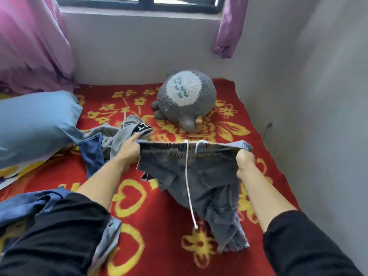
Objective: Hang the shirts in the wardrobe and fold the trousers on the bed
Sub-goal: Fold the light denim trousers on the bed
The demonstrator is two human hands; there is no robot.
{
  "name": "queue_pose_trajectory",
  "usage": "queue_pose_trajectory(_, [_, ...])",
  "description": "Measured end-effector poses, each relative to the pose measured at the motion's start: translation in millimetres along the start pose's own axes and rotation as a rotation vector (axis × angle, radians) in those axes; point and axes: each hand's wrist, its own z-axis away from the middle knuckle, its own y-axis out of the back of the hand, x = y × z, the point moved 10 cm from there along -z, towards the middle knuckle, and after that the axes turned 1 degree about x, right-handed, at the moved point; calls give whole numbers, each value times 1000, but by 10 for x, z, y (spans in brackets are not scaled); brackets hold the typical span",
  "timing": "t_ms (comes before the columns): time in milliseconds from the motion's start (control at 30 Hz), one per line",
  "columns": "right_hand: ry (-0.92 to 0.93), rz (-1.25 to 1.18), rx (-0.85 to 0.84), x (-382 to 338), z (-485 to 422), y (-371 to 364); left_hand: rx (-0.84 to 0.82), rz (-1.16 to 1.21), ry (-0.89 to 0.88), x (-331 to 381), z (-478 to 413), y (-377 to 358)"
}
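Note:
I hold a pair of grey-blue denim trousers [207, 176] by the elastic waistband, stretched wide above the bed [163, 236]. My left hand [127, 154] grips the waistband's left end, index finger pointing out. My right hand [246, 164] grips the right end. A white drawstring hangs from the waistband's middle, and the legs bunch on the red blanket below. A grey garment with a black band [127, 130] and a blue denim piece [91, 154] lie crumpled behind my left hand. More blue cloth [29, 206] lies under my left sleeve.
A grey plush toy [185, 98] sits at the head of the bed. A blue pillow [33, 124] lies at the left. Walls close off the far and right sides, with a window and purple curtains [33, 44] above.

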Motion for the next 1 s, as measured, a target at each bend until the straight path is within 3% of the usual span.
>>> queue_pose_trajectory(67, [414, -6, 72, -903, 73, -55, 198, 114, -369, 954, -57, 276])
queue_pose_trajectory(133, [607, 76, 111, -1317, 114, -47, 319, 102, -582, 1320, -21, 396])
queue_pose_trajectory(233, [548, 310, 224, -1179, -105, 173, 290, -124, -493, 939, -122, 234])
queue_pose_trajectory(367, [344, 520, 236, -320, -288, 417, 165, -383, -300, -147, -36, -118])
queue_pose_trajectory(467, [125, 745, 117, 594, -334, 511, 42, -652, -116, -1051, 158, -371])
queue_pose_trajectory(567, [-43, 938, -45, 1394, -233, 537, -116, -732, 31, -1778, 409, -567])
queue_pose_trajectory(733, [43, 1016, -82, 1770, -75, 646, -200, -857, 65, -2321, 767, -694])
queue_pose_trajectory(867, [285, 1445, -256, 2009, 222, 714, -190, -914, 26, -2592, 1187, -774])
queue_pose_trajectory(1000, [228, 1618, -395, 2529, 411, 903, -273, -970, 25, -2924, 1551, -914])
